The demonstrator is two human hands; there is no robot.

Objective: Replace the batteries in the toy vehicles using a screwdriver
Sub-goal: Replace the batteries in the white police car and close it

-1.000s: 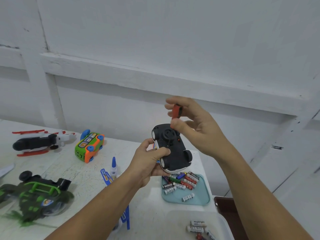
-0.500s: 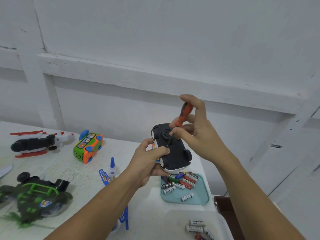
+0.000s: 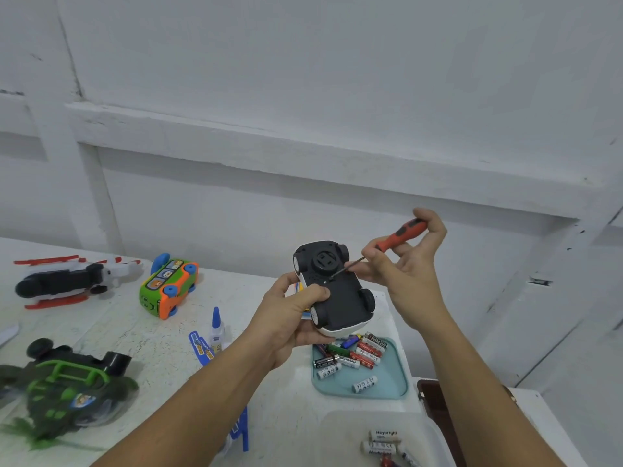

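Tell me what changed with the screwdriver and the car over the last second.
The right hand swung the screwdriver from near upright above the car to slant out to the right, its tip now at the car's underside. Nothing was picked up or let go. The left hand still grips the upturned car above the tray of batteries.

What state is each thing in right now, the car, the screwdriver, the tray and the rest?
Toy car: upside down, gripped by the left hand.
Screwdriver: pinched by the right hand, tip on the car's underside.
Teal tray: holds loose batteries.
Bus toy: lying on its side.
Glue bottle: upright.
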